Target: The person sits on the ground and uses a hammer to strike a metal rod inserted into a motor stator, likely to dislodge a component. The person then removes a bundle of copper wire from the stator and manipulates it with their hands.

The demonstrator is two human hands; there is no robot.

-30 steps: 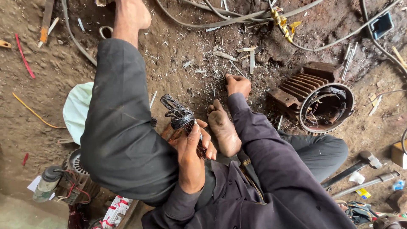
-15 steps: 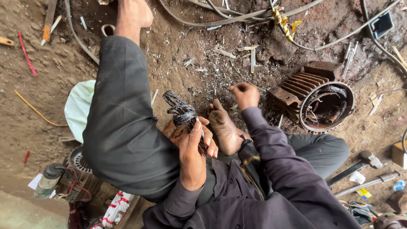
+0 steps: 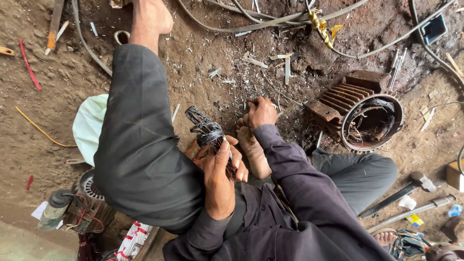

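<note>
Left hand [image 3: 220, 176] fingers wrapped tight around a dark wire coil bundle [image 3: 207, 130], held over the lap. Right hand [image 3: 261, 112] pinched shut on wire scraps on the dirt, beside bare foot [image 3: 252, 150]. Small yellow packet [image 3: 414, 220] lies lower right by a hammer [image 3: 401, 192].

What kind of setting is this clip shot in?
Probably an informal motor repair or scrap workshop on a dirt floor: a stripped finned motor housing, a bundle of dark winding wire in the left hand, and loose cables.
</note>
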